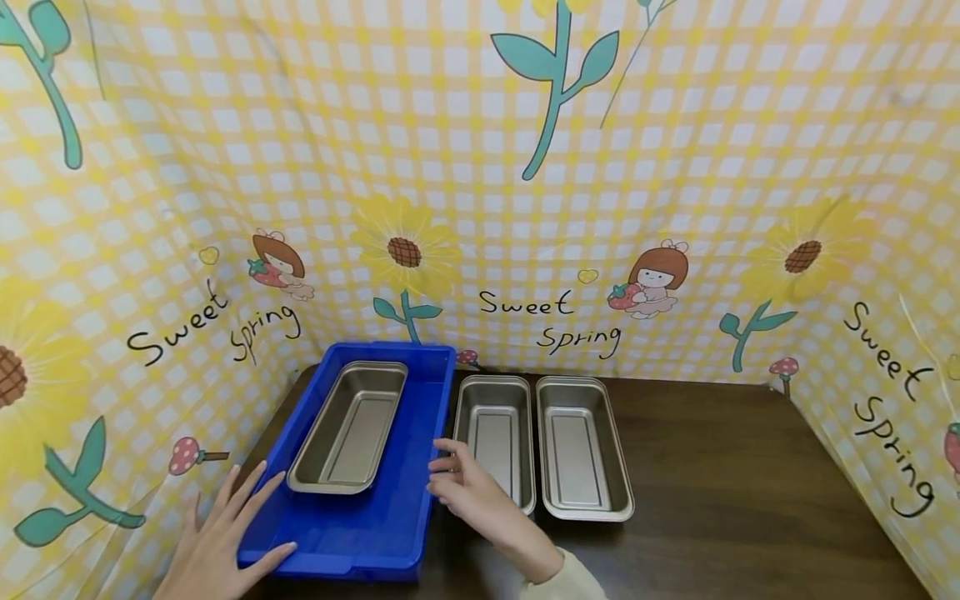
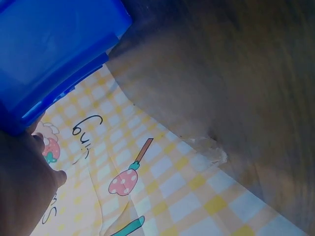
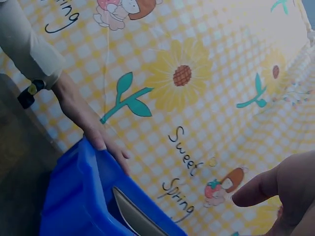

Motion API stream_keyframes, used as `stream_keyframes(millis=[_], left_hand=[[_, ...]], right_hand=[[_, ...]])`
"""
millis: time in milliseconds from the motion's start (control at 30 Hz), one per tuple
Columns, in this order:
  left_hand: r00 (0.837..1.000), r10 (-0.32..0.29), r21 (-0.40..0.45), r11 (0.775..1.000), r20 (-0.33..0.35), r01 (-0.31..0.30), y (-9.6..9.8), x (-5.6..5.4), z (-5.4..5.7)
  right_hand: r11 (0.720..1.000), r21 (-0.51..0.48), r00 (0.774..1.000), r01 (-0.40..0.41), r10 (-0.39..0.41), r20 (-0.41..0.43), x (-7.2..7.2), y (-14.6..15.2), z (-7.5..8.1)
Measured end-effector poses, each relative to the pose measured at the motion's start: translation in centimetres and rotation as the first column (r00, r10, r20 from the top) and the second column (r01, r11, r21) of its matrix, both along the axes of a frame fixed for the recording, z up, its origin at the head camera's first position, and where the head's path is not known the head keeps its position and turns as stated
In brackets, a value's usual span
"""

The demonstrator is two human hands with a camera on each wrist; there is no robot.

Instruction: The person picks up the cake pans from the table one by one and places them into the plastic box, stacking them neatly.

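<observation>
A blue tray (image 1: 375, 533) stands on the left of the table, with one metal loaf pan (image 1: 352, 429) lying inside along its left side. My left hand (image 1: 225, 525) rests at the tray's near left edge, fingers spread and fairly straight. Just right of the tray my right hand (image 1: 468, 487) hovers with loosely bent fingers and nothing in them. It overlaps a second loaf pan (image 1: 495, 417) in the head view, hiding part of its near left side. A third loaf pan (image 1: 585, 442) sits beside that one. The right wrist view shows the right hand (image 3: 280, 191) with its thumb apart from the fingers.
A dark wooden table (image 1: 720, 467) carries everything and extends to the right of the pans. Yellow checked cloth (image 1: 480, 225) printed with flowers and lettering surrounds the table at the back and both sides. A wristband (image 3: 33, 91) shows on the left wrist.
</observation>
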State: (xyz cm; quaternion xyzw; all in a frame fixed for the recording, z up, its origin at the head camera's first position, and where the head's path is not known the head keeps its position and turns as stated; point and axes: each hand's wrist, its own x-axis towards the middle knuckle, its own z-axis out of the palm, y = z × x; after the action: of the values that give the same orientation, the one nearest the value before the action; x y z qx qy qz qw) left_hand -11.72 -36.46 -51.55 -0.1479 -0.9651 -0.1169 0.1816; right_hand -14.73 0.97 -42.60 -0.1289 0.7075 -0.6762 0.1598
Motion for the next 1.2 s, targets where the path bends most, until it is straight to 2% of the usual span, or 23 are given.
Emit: stream_keyframes(millis=[300,633,900,1200], left_hand=[[1.0,0.017,0.003,1.0,0.013,-0.017,0.1,0.1,0.0],[1.0,0.013,0.025,1.0,0.017,-0.014,0.2,-0.1,-0.1],[1.0,0.008,0.013,1.0,0.013,-0.008,0.3,-0.1,0.0],[1.0,0.008,0.03,1.0,0.015,-0.009,0.1,0.0,-0.1]], right_hand=[[1.0,0.004,0.998,0.023,-0.022,-0.062,0.0,4.0,-0.6],[0.994,0.055,0.993,0.098,-0.094,-0.071,0.2,8.4,-1.1],[0.981,0.078,0.984,0.178,-0.177,-0.012,0.8,11.3,-2.0],[0.968,0.056,0.969,0.246,-0.244,-0.046,1.0,14.0,-2.4]])
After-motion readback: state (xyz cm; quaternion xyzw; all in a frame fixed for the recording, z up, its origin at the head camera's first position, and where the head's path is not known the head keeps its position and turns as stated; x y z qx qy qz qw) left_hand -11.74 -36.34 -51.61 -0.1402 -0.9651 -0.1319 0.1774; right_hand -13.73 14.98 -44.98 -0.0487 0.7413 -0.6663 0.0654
